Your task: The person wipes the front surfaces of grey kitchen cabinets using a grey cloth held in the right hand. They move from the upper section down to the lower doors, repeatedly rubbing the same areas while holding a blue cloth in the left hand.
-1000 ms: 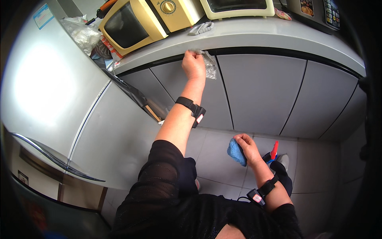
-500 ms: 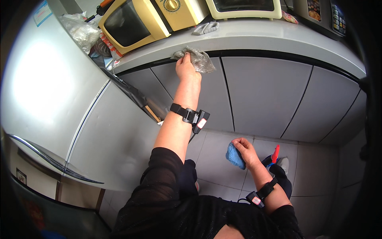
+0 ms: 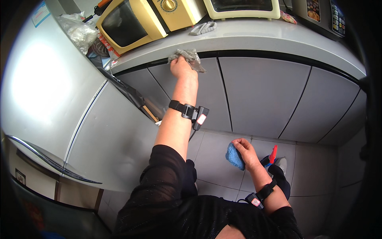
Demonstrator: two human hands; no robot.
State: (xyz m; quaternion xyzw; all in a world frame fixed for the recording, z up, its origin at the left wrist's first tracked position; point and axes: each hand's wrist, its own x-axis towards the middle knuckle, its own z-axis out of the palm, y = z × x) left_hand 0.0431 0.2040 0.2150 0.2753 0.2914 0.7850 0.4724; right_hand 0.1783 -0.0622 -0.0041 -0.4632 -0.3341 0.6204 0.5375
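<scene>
My left hand (image 3: 183, 70) reaches far forward, its fingers closed on a crumpled silvery-grey mesh cloth (image 3: 194, 59). This cloth lies against the top of a grey cabinet door (image 3: 199, 87), just under the countertop edge. The fingertips are partly hidden by the hand and the cloth. Lower down and nearer my body, my right hand (image 3: 247, 154) pinches a fluffy blue cloth (image 3: 234, 157) above the tiled floor.
On the grey countertop (image 3: 246, 34) stand a yellow microwave (image 3: 131, 24), a cream oven (image 3: 242, 4) and a folded grey cloth strip (image 3: 203, 28). A silver fridge (image 3: 47, 83) borders the left side. Something red (image 3: 273, 154) stands by my foot.
My left hand has shifted a little to the left along the cabinet top with the mesh cloth, which looks more bunched. The right hand keeps its hold on the blue cloth.
</scene>
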